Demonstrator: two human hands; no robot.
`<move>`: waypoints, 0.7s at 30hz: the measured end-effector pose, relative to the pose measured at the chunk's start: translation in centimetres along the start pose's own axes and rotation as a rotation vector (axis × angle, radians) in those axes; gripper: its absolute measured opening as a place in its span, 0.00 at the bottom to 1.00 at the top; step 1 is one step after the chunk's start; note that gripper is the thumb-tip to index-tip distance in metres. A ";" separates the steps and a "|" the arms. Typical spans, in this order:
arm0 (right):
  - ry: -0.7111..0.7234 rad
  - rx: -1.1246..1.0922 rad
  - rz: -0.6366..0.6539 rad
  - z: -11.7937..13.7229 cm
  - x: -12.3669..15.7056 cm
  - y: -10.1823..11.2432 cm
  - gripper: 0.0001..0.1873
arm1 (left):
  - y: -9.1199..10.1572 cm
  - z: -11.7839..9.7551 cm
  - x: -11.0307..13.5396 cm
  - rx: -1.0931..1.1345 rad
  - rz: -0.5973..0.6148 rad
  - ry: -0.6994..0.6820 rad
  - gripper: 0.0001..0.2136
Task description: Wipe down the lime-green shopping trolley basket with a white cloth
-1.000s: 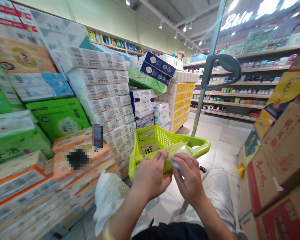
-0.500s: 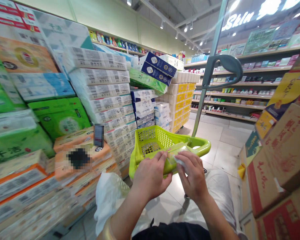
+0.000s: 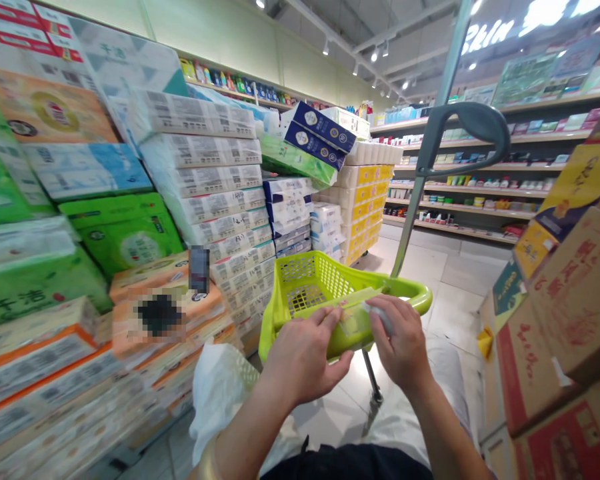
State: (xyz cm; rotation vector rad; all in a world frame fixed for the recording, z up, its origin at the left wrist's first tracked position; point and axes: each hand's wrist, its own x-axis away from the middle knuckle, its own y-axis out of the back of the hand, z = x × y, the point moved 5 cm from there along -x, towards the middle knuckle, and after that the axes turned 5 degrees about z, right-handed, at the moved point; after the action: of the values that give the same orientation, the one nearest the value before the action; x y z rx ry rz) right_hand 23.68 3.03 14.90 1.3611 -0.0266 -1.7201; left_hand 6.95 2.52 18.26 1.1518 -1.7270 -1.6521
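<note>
1. Left hand (image 3: 300, 353) lies half-curled over the green basket (image 3: 347, 345)'s near edge, probably to steady it; whether it grips, I cannot tell;
2. Right hand (image 3: 403, 343) is closed on a white wad (image 3: 384, 319), near the right end of clear film (image 3: 356, 320) on that edge, seemingly for close control;
3. Basket, before the person's knees, has its long axis left to right; rounded end points right, beside the pole (image 3: 409, 230).
</note>
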 end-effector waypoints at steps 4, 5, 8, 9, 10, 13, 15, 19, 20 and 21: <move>-0.128 0.090 -0.071 -2.1 0.0 1.1 0.12 | 0.4 0.9 0.5 0.027 -0.014 -0.013 0.21; -0.123 0.092 -0.079 -1.8 0.2 1.1 0.12 | 0.4 1.1 0.6 0.025 -0.024 -0.028 0.21; -0.025 0.042 -0.085 0.4 1.0 0.4 0.11 | 0.5 1.8 0.6 0.017 -0.062 -0.072 0.21; 0.022 0.024 -0.074 1.1 1.2 0.1 0.10 | 0.5 2.1 0.6 0.021 -0.071 -0.079 0.21; 0.059 0.013 -0.061 1.7 1.3 -0.1 0.10 | 0.6 2.3 0.6 0.027 -0.077 -0.086 0.20; 0.064 0.045 -0.043 1.4 1.1 0.2 0.10 | 1.0 3.2 0.7 0.042 -0.091 -0.100 0.20; 0.004 0.103 -0.072 0.0 1.0 0.9 0.10 | 1.2 4.0 0.8 0.040 -0.103 -0.109 0.20; -0.053 0.154 -0.118 -1.0 1.3 1.9 0.10 | 1.5 5.7 0.7 0.011 -0.137 -0.111 0.20; -0.045 0.148 -0.119 -0.5 1.5 1.8 0.10 | 1.6 6.0 0.7 -0.004 -0.150 -0.107 0.20; -0.028 0.138 -0.113 0.1 1.7 1.6 0.09 | 1.6 6.3 0.6 -0.023 -0.165 -0.101 0.20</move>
State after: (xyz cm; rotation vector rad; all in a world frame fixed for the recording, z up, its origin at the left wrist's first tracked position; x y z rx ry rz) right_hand 24.61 0.92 14.46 1.4631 -0.0870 -1.8610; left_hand 1.14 5.42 18.74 1.2483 -1.7084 -1.8521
